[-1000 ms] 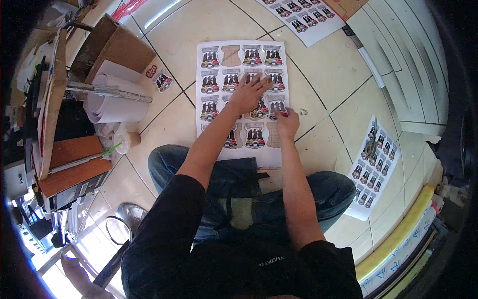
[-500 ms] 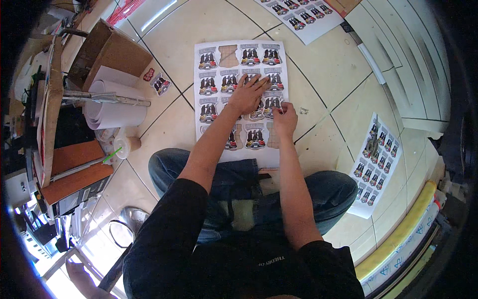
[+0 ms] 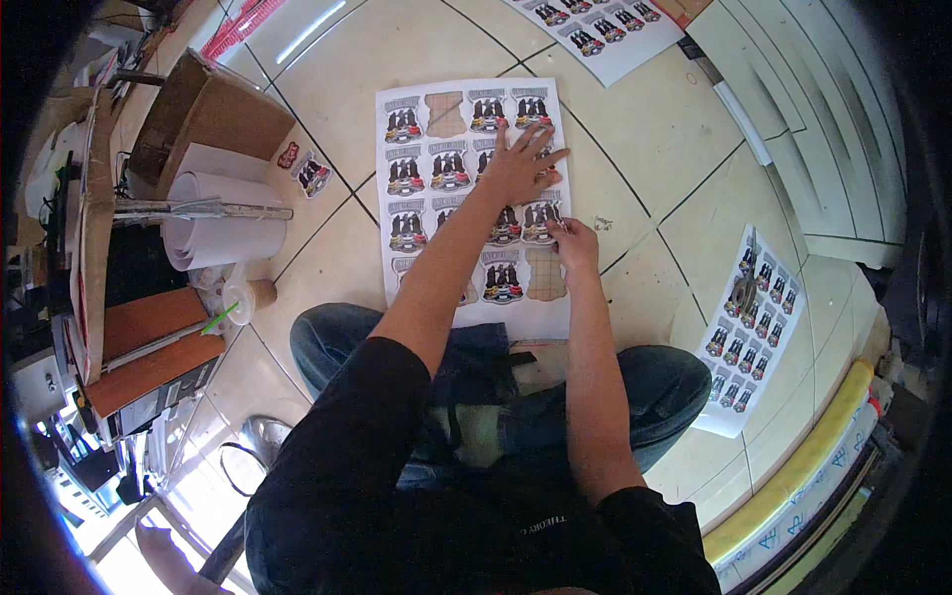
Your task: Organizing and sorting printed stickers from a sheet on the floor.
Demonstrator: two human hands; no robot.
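A white sheet of printed stickers [image 3: 535, 322] lies on the floor before my crossed legs. Its rows of identical designs show dark figures above colourful cars. Cut-out gaps [image 3: 445, 115] in the sheet reveal a brownish surface with grid lines beneath. My left hand [image 3: 521, 171] presses flat on the upper right part, fingers spread, covering some designs. At the sheet's right edge, my right hand [image 3: 577, 244] is closed, thumb and fingertips pinching the lower right edge of a sticker [image 3: 540, 220] in the right column. Whether that edge is lifted is too small to tell.
Scissors [image 3: 746, 288] lie on another sticker sheet [image 3: 729, 416] to the right; a third sheet [image 3: 620, 61] lies far ahead. Leftward are loose stickers [image 3: 313, 175], a white paper roll [image 3: 223, 238], a cardboard box [image 3: 233, 109] and a cup with a green straw [image 3: 260, 296].
My left hand has shifted up and to the right across the sheet, its fingers spreading wider. My right hand has moved slightly down along the right edge, still pinching. The sheet appears slightly further left.
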